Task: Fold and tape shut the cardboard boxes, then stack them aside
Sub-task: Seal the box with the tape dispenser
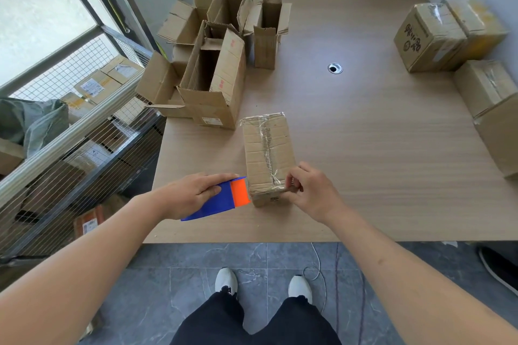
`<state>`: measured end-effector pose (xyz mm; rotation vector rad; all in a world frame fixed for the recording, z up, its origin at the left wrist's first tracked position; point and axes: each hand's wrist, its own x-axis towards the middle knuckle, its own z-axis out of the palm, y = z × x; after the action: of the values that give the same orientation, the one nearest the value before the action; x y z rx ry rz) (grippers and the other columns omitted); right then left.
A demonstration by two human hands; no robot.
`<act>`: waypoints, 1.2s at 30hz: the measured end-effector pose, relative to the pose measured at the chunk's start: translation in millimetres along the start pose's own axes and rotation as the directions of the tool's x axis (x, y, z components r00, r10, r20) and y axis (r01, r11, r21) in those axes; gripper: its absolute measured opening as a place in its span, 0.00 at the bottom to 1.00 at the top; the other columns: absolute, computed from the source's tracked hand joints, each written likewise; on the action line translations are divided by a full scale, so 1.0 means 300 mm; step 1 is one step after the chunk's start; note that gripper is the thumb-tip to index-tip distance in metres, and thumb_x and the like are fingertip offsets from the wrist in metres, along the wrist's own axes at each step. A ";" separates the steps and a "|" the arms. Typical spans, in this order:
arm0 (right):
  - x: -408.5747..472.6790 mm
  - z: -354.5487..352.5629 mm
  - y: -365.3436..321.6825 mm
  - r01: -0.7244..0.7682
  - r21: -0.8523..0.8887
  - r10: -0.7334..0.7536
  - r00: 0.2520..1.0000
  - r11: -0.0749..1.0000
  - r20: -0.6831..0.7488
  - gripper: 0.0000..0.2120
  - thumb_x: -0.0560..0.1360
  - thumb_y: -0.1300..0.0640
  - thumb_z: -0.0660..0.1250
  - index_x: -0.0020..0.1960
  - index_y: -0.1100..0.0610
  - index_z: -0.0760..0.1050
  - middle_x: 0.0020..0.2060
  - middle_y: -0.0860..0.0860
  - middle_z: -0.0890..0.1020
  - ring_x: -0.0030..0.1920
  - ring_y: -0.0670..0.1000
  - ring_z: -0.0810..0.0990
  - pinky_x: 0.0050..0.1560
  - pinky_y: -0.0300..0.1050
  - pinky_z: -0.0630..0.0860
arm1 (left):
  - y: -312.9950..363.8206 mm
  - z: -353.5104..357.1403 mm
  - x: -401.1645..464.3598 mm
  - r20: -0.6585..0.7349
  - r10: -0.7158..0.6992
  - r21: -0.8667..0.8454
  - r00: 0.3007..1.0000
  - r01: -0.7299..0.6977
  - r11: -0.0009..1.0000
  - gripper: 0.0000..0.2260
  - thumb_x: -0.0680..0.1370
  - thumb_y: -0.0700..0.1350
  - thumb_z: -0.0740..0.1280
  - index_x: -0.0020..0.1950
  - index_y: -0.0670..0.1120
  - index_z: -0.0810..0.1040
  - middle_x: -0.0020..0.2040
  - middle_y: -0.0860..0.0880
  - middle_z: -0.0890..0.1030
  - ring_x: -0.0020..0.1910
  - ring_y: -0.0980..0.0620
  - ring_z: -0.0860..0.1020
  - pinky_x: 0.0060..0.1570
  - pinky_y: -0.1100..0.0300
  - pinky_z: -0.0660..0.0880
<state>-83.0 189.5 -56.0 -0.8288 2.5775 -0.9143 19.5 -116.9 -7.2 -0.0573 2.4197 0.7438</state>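
1. Low over the table's (364, 148) near edge, the left hand (193, 193) grips a blue and orange tape dispenser (224, 199), its orange end touching the small box's (267, 154) near left corner; fingers lie along the top.
2. Right hand (311, 190) pinches the tape end at the box's near edge; fingers curled.
3. Open boxes (215, 75) crowd the far left; taped boxes (437, 33) sit well apart at right.

One tape dispenser (221, 199) and one taped box (267, 154) sit at the near table edge. Open boxes (215, 75) number perhaps five, overlapping. Sealed boxes (431, 36) at right: four. Two hands.
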 end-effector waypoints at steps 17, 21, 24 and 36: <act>0.023 0.160 -0.065 -0.124 -0.429 0.093 0.991 0.895 -0.093 0.32 0.82 0.32 0.44 0.83 0.41 0.45 0.83 0.49 0.42 0.82 0.50 0.35 0.81 0.56 0.40 | -0.041 0.085 0.037 0.001 0.157 -0.315 0.988 -0.149 0.937 0.24 0.87 0.48 0.55 0.71 0.79 0.61 0.69 0.56 0.73 0.67 0.55 0.71 0.69 0.53 0.67; 0.024 0.158 -0.069 -0.133 -0.436 0.109 0.991 0.890 -0.079 0.33 0.81 0.30 0.44 0.83 0.40 0.44 0.83 0.48 0.41 0.81 0.49 0.34 0.81 0.54 0.38 | -0.099 0.101 0.014 0.013 0.187 -0.376 0.982 -0.169 0.911 0.23 0.87 0.47 0.56 0.75 0.74 0.63 0.71 0.59 0.73 0.69 0.57 0.70 0.72 0.51 0.66; 0.026 0.157 -0.069 -0.133 -0.447 0.120 0.991 0.884 -0.058 0.33 0.81 0.30 0.42 0.83 0.40 0.43 0.83 0.48 0.40 0.81 0.48 0.33 0.80 0.53 0.37 | -0.116 0.098 0.000 0.014 0.211 -0.433 0.977 -0.184 0.883 0.23 0.87 0.45 0.56 0.76 0.70 0.64 0.72 0.63 0.72 0.71 0.61 0.69 0.73 0.55 0.65; 0.027 0.123 -0.100 -0.144 -0.412 0.173 0.984 0.900 0.034 0.36 0.78 0.26 0.41 0.82 0.37 0.37 0.81 0.45 0.33 0.78 0.46 0.27 0.79 0.52 0.33 | -0.088 0.104 0.042 0.039 0.160 -0.216 0.986 -0.148 0.965 0.20 0.87 0.53 0.51 0.74 0.76 0.57 0.70 0.58 0.74 0.64 0.52 0.74 0.66 0.51 0.68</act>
<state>-60.7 147.7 -65.1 -0.7173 2.7647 -0.2923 31.4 -121.1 -47.9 0.0674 2.3015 1.0594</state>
